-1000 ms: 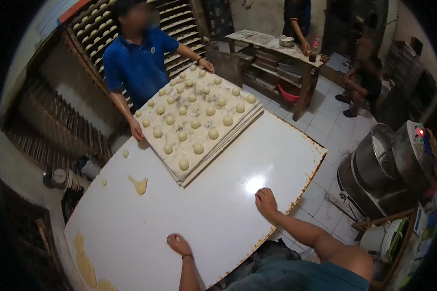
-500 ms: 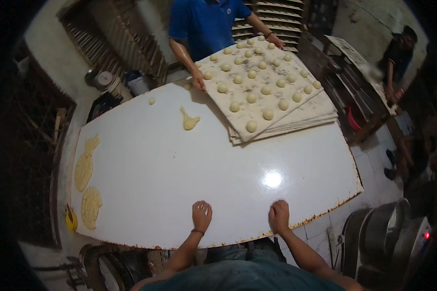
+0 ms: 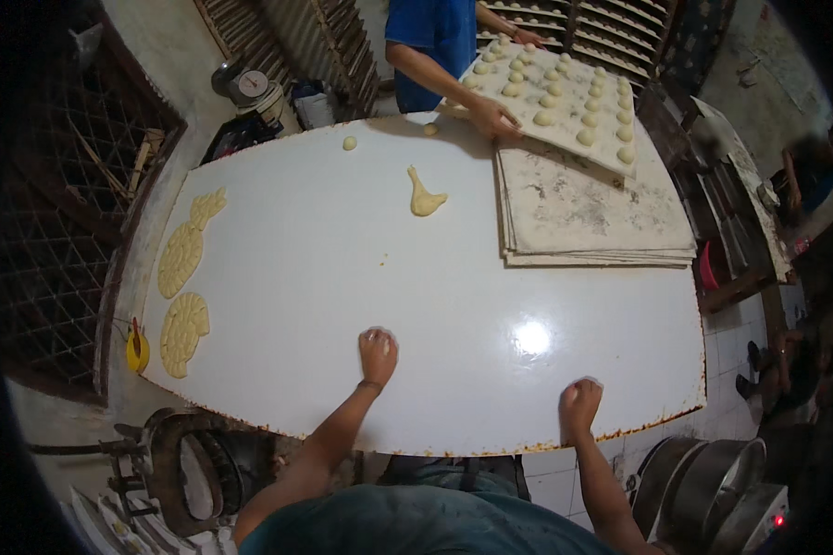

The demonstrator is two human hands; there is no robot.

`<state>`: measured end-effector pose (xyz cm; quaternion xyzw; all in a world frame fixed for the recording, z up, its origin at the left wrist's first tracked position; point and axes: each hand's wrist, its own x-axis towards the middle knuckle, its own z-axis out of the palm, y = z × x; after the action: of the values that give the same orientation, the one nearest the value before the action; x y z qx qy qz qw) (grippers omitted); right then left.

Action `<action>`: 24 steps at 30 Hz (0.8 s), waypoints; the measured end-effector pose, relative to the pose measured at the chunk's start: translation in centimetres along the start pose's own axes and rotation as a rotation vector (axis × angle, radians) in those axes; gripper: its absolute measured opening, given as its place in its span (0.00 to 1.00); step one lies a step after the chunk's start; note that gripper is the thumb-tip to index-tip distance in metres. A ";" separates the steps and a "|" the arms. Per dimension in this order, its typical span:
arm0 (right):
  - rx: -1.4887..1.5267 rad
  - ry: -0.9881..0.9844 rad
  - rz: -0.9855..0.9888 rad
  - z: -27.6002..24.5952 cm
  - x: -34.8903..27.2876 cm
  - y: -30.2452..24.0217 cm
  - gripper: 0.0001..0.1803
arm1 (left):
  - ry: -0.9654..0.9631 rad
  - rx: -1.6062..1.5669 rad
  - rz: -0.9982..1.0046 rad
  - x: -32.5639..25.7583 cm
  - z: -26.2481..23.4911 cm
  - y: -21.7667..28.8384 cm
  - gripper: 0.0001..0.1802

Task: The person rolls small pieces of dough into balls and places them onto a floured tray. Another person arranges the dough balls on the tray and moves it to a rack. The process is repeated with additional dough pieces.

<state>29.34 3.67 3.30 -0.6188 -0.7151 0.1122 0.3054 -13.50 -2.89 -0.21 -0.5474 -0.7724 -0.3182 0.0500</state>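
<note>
**Two hands pressed on the white table**

The left hand and right hand rest well apart on the white table, each closed, knuckles down, on the bare surface near its front edge; neither grips anything I can see. Across the table lie one twisted dough scrap and two small dough bits. Three scored dough rounds sit at the left edge. Another person's hand holds a tray of dough balls above a stack of boards.
</note>
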 end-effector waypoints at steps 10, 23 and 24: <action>-0.054 0.054 0.116 3.0 -2.4 -3.9 0.05 | -0.217 -0.936 -0.911 -1.8 -2.5 -1.5 0.10; 1.040 0.505 1.071 4.5 -7.5 -6.1 0.13 | -0.198 -0.263 -0.092 29.9 12.2 -4.1 0.14; 1.401 0.510 1.225 3.4 -7.7 -6.0 0.14 | -0.273 -0.314 -0.118 29.8 12.6 -3.6 0.14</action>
<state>22.84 -4.24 1.57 -0.5677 0.0486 0.5154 0.6400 -24.99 27.51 0.94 -0.5403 -0.7438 -0.3599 -0.1594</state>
